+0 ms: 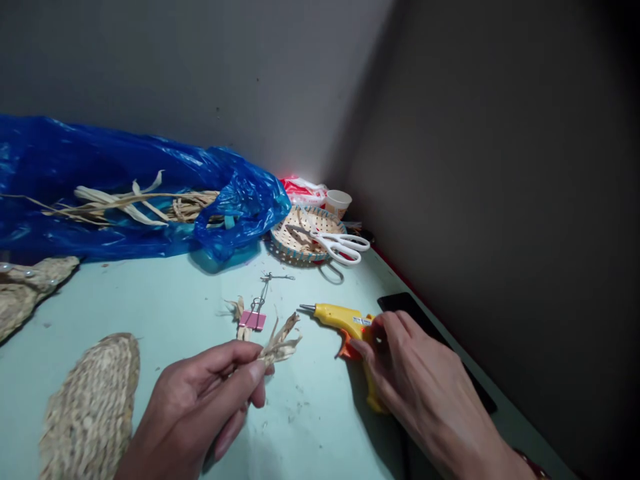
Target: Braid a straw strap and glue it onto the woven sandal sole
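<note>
My left hand (pixel 200 397) pinches a braid of dried husk strips (pixel 280 343) between thumb and fingers, its frayed ends pointing right. Beyond it, a pink binder clip (pixel 253 321) grips another part of the pale husk, with twisted wire running from its handles. My right hand (pixel 425 380) has its thumb and fingers closed about the rear of a yellow hot glue gun (pixel 343 315) with an orange trigger. The nozzle points left, and the hand hides part of the handle. A woven sole-shaped piece (pixel 93 407) lies left of my left hand.
A blue plastic bag (pixel 150 157) holding husk strips spreads along the wall. White-handled scissors (pixel 343 245) rest on a round woven basket (pixel 300 250), with a paper cup (pixel 339 202) behind. Another woven piece (pixel 25 293) sits far left. A flat black object (pixel 415 310) lies beside my right hand.
</note>
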Demonstrator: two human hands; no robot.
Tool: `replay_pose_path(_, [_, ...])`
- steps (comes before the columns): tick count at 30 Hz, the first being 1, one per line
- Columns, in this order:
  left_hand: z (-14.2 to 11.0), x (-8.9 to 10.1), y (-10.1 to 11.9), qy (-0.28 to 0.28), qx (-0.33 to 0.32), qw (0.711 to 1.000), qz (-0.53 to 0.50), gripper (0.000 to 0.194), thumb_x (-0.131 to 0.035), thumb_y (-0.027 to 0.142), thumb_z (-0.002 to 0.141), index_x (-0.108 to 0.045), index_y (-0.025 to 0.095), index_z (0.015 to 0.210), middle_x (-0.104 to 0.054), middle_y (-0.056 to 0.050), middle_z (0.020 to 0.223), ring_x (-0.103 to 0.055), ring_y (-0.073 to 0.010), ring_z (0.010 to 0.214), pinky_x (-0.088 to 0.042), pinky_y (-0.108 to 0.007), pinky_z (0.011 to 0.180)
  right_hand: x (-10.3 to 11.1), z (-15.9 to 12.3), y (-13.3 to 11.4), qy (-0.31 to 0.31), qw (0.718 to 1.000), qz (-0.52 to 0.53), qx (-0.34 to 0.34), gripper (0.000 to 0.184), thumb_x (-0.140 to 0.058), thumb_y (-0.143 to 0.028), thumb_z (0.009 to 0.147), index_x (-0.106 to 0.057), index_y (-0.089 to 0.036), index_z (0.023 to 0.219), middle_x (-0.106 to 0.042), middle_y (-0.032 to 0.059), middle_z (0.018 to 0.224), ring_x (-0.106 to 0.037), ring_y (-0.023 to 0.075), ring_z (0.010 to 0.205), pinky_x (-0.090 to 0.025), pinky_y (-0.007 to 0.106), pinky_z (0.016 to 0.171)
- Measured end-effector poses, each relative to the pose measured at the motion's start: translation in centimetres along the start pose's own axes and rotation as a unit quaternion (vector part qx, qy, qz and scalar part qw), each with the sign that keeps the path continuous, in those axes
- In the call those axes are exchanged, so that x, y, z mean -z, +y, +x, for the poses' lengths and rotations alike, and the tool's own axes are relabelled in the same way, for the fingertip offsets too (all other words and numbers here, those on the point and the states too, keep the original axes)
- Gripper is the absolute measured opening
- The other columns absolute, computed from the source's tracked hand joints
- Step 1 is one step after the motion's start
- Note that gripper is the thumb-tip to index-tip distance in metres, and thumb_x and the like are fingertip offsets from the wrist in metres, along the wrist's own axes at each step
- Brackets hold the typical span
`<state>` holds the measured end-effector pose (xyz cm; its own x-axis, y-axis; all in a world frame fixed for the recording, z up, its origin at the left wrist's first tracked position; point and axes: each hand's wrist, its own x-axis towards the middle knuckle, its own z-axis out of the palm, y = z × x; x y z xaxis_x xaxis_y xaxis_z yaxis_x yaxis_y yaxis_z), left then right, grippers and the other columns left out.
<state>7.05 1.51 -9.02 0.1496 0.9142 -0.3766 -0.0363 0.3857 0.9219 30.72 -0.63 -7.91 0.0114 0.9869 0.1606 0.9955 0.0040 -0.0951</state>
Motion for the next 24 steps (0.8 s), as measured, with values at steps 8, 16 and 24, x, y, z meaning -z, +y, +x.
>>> replay_pose_path(8, [0.1, -0.2, 1.0, 0.014, -0.001, 0.999, -0.034, 0.020, -0.075, 0.039, 0.074, -0.070, 0.020, 0.069, -0.063, 0.004, 0.056, -0.033, -0.0016, 0.036, -0.030, -0.014, 0.038, -0.5, -1.1, 0.6, -0.069, 0.994, 0.078, -0.006, 0.022, -0.047, -0.035, 0.091, -0.039, -0.023, 0.107, -0.062, 0.0027, 0.078, -0.063, 0.0208, 0.060, -0.047, 0.031, 0.051])
replay_pose_path(16, [0.5, 0.0, 0.8, 0.037, 0.002, 0.998, -0.060, 0.019, -0.075, 0.038, 0.073, -0.072, 0.021, 0.079, -0.065, 0.001, 0.063, -0.049, -0.0067, 0.045, -0.031, -0.016, 0.040, -0.4, -0.2, 1.1, 0.056, 0.941, 0.300, -0.146, 0.028, -0.062, -0.039, 0.080, -0.050, -0.022, 0.099, -0.066, 0.0058, 0.088, -0.065, 0.0202, 0.071, -0.052, 0.029, 0.060])
replay_pose_path(24, [0.7, 0.3, 0.6, 0.011, -0.015, 0.999, -0.034, 0.026, -0.070, 0.044, 0.078, -0.070, 0.018, 0.073, -0.063, 0.002, 0.061, -0.035, -0.0047, 0.040, -0.024, -0.019, 0.042, 2.5, -1.4, -0.5, -0.044, 0.671, 0.692, -0.263, 0.040, -0.078, -0.045, 0.069, -0.072, -0.018, 0.097, -0.072, 0.0094, 0.085, -0.069, 0.0257, 0.074, -0.057, 0.037, 0.070])
